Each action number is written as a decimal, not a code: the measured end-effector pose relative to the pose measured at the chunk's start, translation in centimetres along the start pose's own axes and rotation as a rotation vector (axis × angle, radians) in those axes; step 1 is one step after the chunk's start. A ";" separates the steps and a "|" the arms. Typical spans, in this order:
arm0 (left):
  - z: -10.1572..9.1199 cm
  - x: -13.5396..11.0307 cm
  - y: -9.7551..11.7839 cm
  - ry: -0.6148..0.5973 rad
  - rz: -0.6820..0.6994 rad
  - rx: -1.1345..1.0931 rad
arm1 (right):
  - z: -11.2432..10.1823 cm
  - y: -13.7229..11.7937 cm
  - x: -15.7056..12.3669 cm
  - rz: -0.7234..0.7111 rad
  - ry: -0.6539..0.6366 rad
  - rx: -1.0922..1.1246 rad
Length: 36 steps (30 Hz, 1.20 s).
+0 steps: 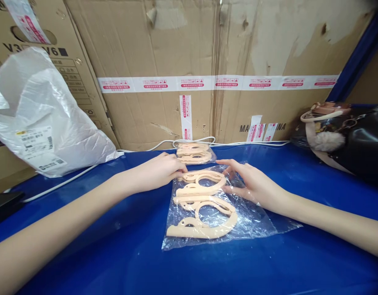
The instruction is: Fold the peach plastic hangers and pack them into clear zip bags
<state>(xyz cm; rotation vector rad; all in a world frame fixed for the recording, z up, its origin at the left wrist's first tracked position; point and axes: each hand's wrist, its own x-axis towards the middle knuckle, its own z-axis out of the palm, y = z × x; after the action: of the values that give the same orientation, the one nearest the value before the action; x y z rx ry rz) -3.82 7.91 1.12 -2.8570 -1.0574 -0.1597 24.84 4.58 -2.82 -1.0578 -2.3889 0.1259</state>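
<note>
A clear plastic bag point(250, 225) lies flat on the blue table, with several cream folding clothes hangers point(204, 231) inside, stacked one above another. My left hand point(164, 170) comes in from the left, fingers bent and closed on the left end of the uppermost hanger point(201, 189) through the film. From the right, my right hand point(253, 184) rests on the bag, thumb and fingers spread around that hanger's rounded end. Just behind the bag lies a second packet of cream hangers point(195, 153), also in clear film.
Large cardboard boxes point(158, 114) wall off the back. A white plastic parcel point(50, 110) with labels stands at left, near a dark flat object point(6, 205). White cable point(253, 143) runs along the back of the blue table point(139, 254). A black handbag point(363, 139) sits at right.
</note>
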 end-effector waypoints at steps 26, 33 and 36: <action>-4.5 -7.0 -1.9 -0.236 -0.491 -0.173 | -1.1 0.0 -0.4 0.070 -0.114 -0.006; -3.9 -6.8 -3.2 -0.330 -0.557 -0.210 | -2.7 1.8 -0.1 0.087 -0.119 0.020; -3.9 -6.9 -3.7 -0.316 -0.535 -0.187 | -3.5 1.7 0.1 0.117 -0.058 0.068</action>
<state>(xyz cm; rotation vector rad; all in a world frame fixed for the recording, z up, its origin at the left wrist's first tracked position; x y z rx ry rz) -11.68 5.78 4.29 -2.7339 -1.9502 0.1761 27.68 5.41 -0.32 -1.1768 -2.3556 0.2812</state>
